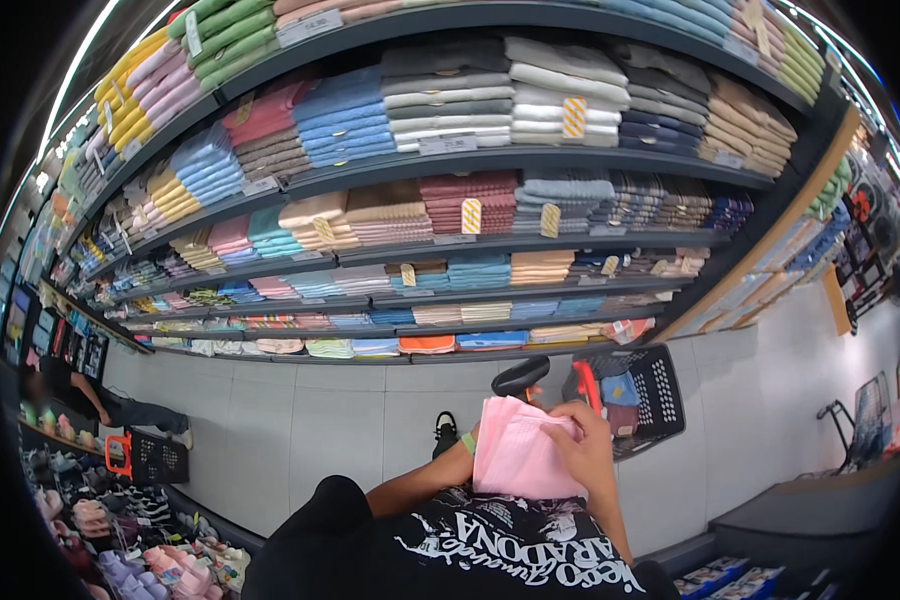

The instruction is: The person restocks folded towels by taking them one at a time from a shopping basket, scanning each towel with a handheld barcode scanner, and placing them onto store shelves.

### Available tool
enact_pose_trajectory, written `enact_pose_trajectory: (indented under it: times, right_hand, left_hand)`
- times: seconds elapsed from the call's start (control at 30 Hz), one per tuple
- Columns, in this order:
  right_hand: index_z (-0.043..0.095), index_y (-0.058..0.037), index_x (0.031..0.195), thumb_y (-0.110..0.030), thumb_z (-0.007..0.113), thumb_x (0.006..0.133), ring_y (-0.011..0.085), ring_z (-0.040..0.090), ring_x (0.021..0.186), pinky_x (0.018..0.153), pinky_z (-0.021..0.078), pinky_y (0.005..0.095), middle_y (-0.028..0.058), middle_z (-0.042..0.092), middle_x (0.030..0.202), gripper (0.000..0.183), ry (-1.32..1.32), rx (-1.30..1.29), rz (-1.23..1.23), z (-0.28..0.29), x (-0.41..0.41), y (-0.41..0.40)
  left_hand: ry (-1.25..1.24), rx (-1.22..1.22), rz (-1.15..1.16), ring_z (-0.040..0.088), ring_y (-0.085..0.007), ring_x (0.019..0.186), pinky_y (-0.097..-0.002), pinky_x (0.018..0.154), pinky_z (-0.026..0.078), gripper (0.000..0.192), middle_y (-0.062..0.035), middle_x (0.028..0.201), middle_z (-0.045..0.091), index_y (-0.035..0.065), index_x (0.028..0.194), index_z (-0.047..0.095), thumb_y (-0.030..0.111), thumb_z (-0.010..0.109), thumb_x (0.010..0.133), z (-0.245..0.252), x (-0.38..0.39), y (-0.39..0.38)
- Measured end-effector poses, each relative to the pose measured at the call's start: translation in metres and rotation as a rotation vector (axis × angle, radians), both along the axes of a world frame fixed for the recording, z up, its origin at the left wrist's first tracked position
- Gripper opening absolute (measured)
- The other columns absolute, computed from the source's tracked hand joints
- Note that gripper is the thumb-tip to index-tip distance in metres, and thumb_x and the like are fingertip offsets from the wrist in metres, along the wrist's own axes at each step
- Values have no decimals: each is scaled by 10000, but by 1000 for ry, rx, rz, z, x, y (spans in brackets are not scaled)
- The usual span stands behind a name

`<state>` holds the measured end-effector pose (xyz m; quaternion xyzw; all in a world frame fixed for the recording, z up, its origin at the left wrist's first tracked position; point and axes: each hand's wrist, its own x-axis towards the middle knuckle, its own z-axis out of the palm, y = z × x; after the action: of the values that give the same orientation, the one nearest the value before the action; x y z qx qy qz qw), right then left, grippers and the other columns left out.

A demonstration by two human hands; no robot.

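A folded pink towel (521, 450) with a fine textured weave lies in front of my black printed shirt. My left hand (477, 433) holds it from beneath and is mostly hidden behind the cloth; a green band circles that wrist. With bent fingers and thumb, my right hand (581, 435) pinches the towel's upper right edge. Just beyond, a black perforated shopping basket (656, 397) with a red handle (586, 382) stands on the floor. Inside it are blue folded cloth (619, 391) and dark reddish folded cloth (621, 420).
Long grey shelves (435, 161) carry many stacks of folded towels (450, 97) ahead. A black handle-like object (521, 375) rises beyond the pink towel. At left, another person (82, 390) is beside a second basket (157, 456). Slippers (172, 562) fill a lower-left display; a wire trolley (870, 412) stands right.
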<state>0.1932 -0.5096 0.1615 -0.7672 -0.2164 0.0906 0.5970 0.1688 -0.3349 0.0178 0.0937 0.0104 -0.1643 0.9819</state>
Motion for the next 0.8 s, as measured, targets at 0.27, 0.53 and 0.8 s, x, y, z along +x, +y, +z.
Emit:
enact_pose_trajectory:
  times: [0.27, 0.53, 0.8]
  right_hand:
    - [630, 19, 938, -10, 728, 761, 183, 602, 837, 807, 462, 292, 96, 642, 893, 204, -76, -122, 6, 4, 24, 87]
    - [580, -41, 1129, -144, 786, 718, 343, 536, 1122, 945, 451, 404, 153, 549, 1203, 472, -425, -229, -29, 3, 42, 192]
    - [599, -48, 1115, -206, 820, 701, 341, 544, 1107, 926, 458, 393, 137, 559, 1196, 496, -415, -234, 99, -3, 44, 287]
  left_hand:
    - [9, -104, -118, 640, -237, 1042, -363, 917, 542, 308, -146, 1160, 594, 78, 1245, 479, 233, 496, 980, 17, 18, 55]
    - [-17, -16, 15, 629, -228, 1059, -350, 897, 548, 342, -140, 1178, 584, 93, 1298, 430, 252, 472, 998, 24, 8, 146]
    - [-32, 287, 264, 601, -185, 1056, -302, 864, 543, 364, -117, 1190, 564, 82, 1323, 406, 244, 469, 1003, 25, -13, 237]
